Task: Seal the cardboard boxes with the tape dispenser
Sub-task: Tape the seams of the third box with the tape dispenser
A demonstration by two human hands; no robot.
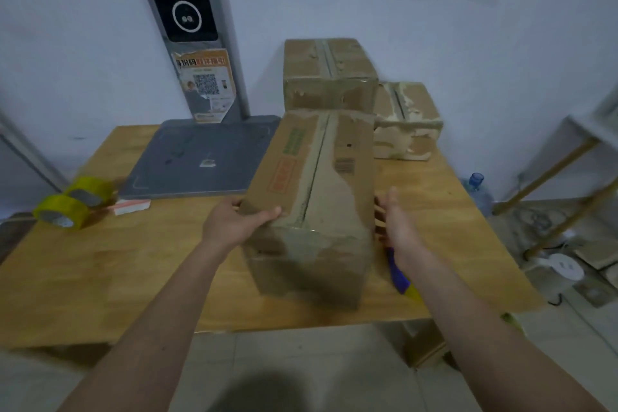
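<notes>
A long worn cardboard box (314, 197) stands on the wooden table (133, 271), its top flaps meeting along a dark centre seam. My left hand (237, 219) grips its near left top corner, thumb lying on the top. My right hand (394, 227) is flat against the box's right side, fingers spread. Under my right forearm lies a blue and yellow object (401, 274), possibly the tape dispenser, mostly hidden. Two more boxes stand behind: a larger one (329, 75) with tape along its seam and a smaller torn one (406, 120). Two yellow tape rolls (75, 202) rest at the table's left edge.
A grey flat base (200, 160) with an upright dark kiosk post (187, 10) occupies the back left of the table. A small white and red packet (132, 206) lies by the rolls. Right of the table are a water bottle (476, 191), a wooden rack (568, 177) and floor clutter.
</notes>
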